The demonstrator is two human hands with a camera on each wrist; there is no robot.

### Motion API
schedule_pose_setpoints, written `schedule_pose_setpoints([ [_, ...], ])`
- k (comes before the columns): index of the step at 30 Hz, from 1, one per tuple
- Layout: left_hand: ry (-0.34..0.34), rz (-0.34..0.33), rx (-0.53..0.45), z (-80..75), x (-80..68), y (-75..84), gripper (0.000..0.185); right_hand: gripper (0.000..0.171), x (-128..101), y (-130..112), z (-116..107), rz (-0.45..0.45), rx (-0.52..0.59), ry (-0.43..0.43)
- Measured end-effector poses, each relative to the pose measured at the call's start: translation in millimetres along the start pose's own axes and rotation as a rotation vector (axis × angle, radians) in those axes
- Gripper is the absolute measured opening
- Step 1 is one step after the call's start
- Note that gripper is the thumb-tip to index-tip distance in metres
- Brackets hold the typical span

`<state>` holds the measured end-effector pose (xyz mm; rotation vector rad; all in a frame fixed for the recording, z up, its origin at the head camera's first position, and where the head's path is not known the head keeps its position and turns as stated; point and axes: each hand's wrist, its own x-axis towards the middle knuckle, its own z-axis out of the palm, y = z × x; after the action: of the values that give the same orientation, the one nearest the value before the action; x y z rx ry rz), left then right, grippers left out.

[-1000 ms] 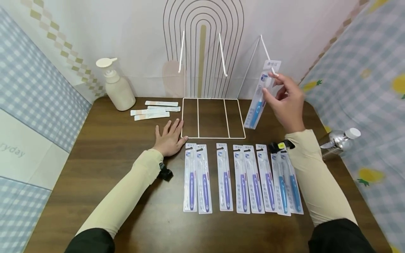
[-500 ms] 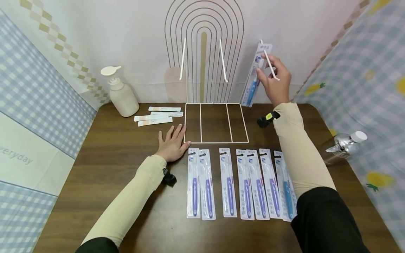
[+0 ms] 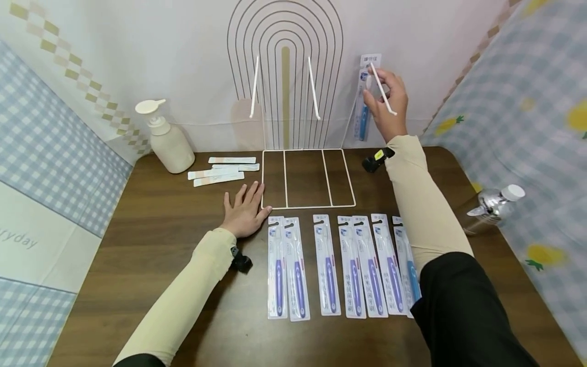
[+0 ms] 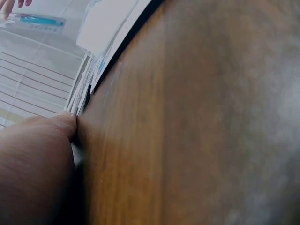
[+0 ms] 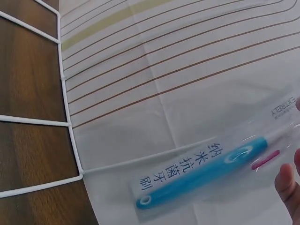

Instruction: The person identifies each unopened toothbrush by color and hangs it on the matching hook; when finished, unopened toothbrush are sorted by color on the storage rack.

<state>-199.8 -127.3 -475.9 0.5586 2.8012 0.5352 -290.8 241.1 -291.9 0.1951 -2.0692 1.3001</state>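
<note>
My right hand [image 3: 389, 104] pinches a packaged blue toothbrush [image 3: 363, 120] at the right prong of a white wire rack [image 3: 308, 207]. The prong passes in front of my fingers, and the pack's header card is near its back end. In the right wrist view the blue handle [image 5: 201, 173] shows through clear plastic, beside the rack's upright, with fingertips at the right edge. My left hand [image 3: 245, 211] lies spread on the table, touching the rack's front left corner. In front of the rack lie several purple packaged toothbrushes [image 3: 330, 278]. A blue one [image 3: 412, 278] is partly under my right sleeve.
A white pump bottle [image 3: 170, 145] stands at the back left, near several thin paper sachets [image 3: 217, 176]. At the right, a clear bottle with a white cap [image 3: 492, 204] stands beside the checked cloth. Two other prongs [image 3: 314, 89] jut from the rack.
My right hand has moved back and left along the right prong, carrying the blue toothbrush pack toward the wall. The pack now hangs more upright. My left hand keeps its place at the rack.
</note>
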Motion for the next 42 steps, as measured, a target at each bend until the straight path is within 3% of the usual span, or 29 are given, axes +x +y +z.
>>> schedule_pose_setpoints([
  [6, 0.011, 0.001, -0.002, -6.8, -1.3, -4.4, 0.076, 0.046, -13.0, -18.9, -14.2, 0.053, -0.009, -0.036],
  [11, 0.009, 0.001, -0.009, -11.4, -1.4, -5.6, 0.076, 0.04, -41.5, -15.2, -45.0, 0.019, -0.041, -0.084],
  [17, 0.015, 0.0, -0.008, -15.2, -3.3, -5.7, 0.076, 0.036, -103.7, 0.5, -99.7, 0.003, -0.213, -0.285],
  [22, 0.021, -0.005, -0.009, -17.7, -6.0, -6.4, 0.077, 0.034, -162.6, 18.2, -144.0, 0.082, -0.395, -0.453],
  [29, 0.016, -0.006, -0.015, -21.2, -11.3, -9.3, 0.077, 0.041, -230.6, 52.8, -180.7, 0.217, -0.508, -0.546],
  [36, 0.017, -0.003, -0.018, -24.7, -11.7, -7.9, 0.076, 0.061, -248.2, 69.1, -186.0, 0.335, -0.531, -0.642],
  [42, 0.011, -0.004, -0.025, -21.1, -10.3, -8.4, 0.077, 0.052, -250.2, 72.6, -187.3, 0.354, -0.518, -0.593],
])
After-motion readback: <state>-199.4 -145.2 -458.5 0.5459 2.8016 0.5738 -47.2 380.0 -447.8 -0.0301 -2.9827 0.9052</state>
